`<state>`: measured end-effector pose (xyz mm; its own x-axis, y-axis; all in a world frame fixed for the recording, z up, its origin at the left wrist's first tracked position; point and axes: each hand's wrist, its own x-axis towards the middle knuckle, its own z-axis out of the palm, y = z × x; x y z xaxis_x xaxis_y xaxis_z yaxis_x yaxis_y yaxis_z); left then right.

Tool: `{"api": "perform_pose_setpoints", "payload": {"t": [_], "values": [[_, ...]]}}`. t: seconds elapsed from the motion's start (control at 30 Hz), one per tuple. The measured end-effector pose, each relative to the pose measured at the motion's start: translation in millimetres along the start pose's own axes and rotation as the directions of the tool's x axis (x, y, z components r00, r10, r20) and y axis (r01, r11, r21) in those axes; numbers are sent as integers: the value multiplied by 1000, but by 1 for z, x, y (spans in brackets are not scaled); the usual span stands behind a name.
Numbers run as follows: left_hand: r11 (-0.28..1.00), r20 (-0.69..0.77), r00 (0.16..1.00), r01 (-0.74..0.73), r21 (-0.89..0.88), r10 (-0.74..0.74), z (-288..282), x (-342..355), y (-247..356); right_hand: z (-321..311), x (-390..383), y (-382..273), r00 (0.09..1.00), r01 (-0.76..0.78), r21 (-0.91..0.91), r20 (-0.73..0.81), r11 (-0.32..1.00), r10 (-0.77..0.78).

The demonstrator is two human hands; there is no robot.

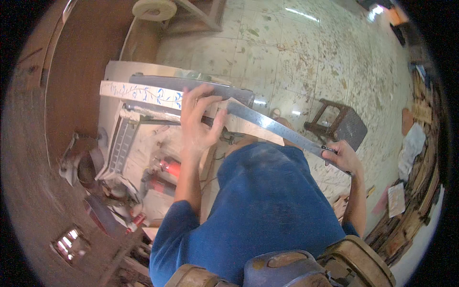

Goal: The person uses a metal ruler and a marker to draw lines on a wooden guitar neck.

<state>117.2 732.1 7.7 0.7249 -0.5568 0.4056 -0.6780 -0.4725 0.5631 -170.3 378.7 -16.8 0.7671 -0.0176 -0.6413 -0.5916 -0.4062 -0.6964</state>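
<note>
A pale strip with blue vine patterns (141, 94) lies along the dark grey bar of a bench tool (158, 80). My left hand (201, 115) rests over the strip's right part, fingers spread and slightly bent, somewhat blurred. A long steel ruler (267, 122) slants from beside that hand down to the right, over a plain pale piece (260, 135). My right hand (342, 158) is closed on the ruler's lower end, along with a small black item (329, 149), possibly a pen.
Below the bar are cluttered tools and a red cylinder (169, 167). A dark stool (342, 124) stands at right on the stained tiled floor (267, 48). Wood offcuts (420, 172) and a white cloth (411, 148) line the right side; a brown panel (81, 57) rises at left.
</note>
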Motion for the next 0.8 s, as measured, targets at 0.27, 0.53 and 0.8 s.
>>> {"api": "perform_pose_setpoints", "payload": {"t": [0.27, 0.53, 0.8], "values": [[180, 407, 523, 751, -635, -749, 49, -74, 104, -131, 86, -32, 988, 80, -389, 155, 918, -20], [-483, 595, 508, 349, -803, -623, 146, -43, 177, -218, 189, -97, 923, 365, -662, 350, 654, -160], [-181, 116, 301, -195, -964, -946, 201, 30, 160, -236, 256, -174, 856, 517, -733, 453, 441, -250]]}}
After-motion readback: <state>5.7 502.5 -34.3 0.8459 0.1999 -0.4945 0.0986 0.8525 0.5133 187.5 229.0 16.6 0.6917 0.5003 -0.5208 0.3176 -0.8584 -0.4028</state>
